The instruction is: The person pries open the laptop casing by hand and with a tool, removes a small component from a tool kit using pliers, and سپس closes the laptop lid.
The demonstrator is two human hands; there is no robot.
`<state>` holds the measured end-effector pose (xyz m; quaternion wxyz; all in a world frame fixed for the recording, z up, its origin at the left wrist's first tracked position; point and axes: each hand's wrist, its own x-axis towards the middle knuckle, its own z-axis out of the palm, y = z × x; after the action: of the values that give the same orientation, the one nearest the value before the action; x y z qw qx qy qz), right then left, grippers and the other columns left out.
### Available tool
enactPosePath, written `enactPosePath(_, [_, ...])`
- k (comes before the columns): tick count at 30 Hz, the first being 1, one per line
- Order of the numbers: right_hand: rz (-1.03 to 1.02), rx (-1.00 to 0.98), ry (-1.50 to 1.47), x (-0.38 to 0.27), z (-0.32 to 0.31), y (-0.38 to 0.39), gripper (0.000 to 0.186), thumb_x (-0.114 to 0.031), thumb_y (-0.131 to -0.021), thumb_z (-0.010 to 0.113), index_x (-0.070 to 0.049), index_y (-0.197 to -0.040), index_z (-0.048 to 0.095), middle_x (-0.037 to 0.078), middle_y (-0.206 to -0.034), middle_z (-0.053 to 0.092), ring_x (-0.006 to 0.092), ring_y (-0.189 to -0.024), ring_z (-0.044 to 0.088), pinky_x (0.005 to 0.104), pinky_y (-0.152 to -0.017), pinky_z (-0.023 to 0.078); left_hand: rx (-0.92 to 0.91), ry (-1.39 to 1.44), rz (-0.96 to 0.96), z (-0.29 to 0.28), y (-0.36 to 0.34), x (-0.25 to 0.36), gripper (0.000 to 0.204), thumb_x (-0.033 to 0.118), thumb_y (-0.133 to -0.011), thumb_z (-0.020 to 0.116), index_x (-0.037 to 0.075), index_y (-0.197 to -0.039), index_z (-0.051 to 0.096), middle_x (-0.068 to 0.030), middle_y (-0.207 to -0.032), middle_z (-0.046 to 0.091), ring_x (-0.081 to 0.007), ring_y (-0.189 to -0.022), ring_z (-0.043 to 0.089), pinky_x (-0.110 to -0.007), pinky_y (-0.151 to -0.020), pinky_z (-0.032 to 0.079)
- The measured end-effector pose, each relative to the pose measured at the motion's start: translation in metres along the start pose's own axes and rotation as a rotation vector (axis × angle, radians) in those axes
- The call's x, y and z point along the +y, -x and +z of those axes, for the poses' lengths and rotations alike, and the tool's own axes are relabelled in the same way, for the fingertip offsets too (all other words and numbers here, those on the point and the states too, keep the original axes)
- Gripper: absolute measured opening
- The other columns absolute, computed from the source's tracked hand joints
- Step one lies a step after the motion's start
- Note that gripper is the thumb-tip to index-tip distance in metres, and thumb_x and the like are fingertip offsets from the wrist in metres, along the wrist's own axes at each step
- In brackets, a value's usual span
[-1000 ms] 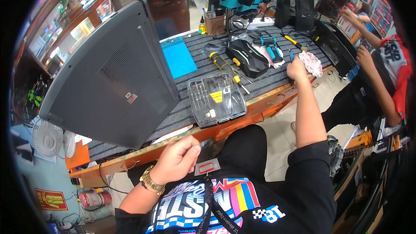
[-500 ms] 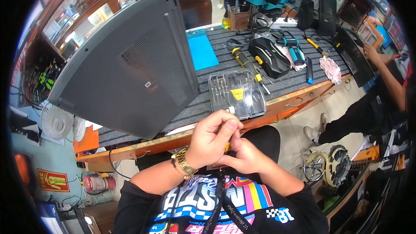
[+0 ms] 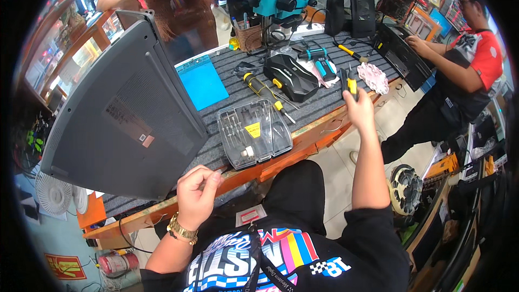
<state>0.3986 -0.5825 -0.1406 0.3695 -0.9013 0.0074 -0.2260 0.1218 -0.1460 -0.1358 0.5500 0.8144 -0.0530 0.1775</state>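
My right hand (image 3: 361, 109) is closed round a screwdriver (image 3: 352, 85) with a yellow and black handle, held over the mat near the table's front edge. A dark slim tool stands out close beside it. My left hand (image 3: 197, 194) is curled in a pinch at the front edge, below the laptop; whatever its fingers hold is hidden. A large grey laptop (image 3: 130, 113) stands on its side at the left, underside facing me. Between the hands lies a clear plastic case (image 3: 254, 134) with several metal bits and a yellow label.
On the striped mat are a blue pad (image 3: 203, 84), a yellow-black screwdriver (image 3: 259, 86), a black tool case (image 3: 292, 77), a teal tool (image 3: 323, 65) and a pink cloth (image 3: 373, 78). A teal microscope (image 3: 281, 0) stands behind. Another person (image 3: 459, 70) handles a black panel at right.
My hands have parted: the right has gone right and forward with the screwdriver, the left has moved left. The view has turned to the right.
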Motion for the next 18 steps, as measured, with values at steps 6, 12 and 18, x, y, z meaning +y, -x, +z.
enactPosePath(6, [0.083, -0.120, 0.411, 0.009, 0.036, -0.095, 0.049, -0.028, -0.103, 0.067, 0.010, -0.134, 0.067, 0.040, -0.128, 0.073, 0.0532, -0.127, 0.070, 0.0571, -0.111, 0.056, -0.050, -0.164, -0.058, 0.015, -0.006, 0.010, 0.047, 0.012, -0.101, 0.080, 0.000, -0.144, 0.066, -0.0112, -0.128, 0.068, -0.0154, -0.101, 0.066, -0.029, -0.082, 0.058])
enactPosePath(12, [-0.097, 0.046, 0.704, -0.010, 0.046, -0.074, 0.043, -0.034, -0.106, 0.067, 0.002, -0.128, 0.071, 0.027, -0.127, 0.075, 0.0448, -0.125, 0.071, 0.0552, -0.106, 0.058, -0.078, -0.355, -0.058, 0.032, -0.015, 0.001, 0.092, 0.037, -0.095, 0.089, 0.003, -0.169, 0.045, -0.0217, -0.148, 0.066, -0.0246, -0.098, 0.064, -0.038, -0.089, 0.058])
enactPosePath(18, [0.094, -0.541, -0.120, -0.072, 0.025, 0.044, 0.047, -0.047, -0.110, 0.071, -0.001, -0.118, 0.070, 0.017, -0.092, 0.078, 0.0254, -0.082, 0.078, 0.0442, -0.067, 0.060, -0.133, -0.568, 0.136, 0.031, -0.022, -0.007, 0.108, 0.037, -0.088, 0.094, 0.006, -0.175, 0.037, -0.0275, -0.167, 0.054, -0.0394, -0.129, 0.067, -0.044, -0.101, 0.059])
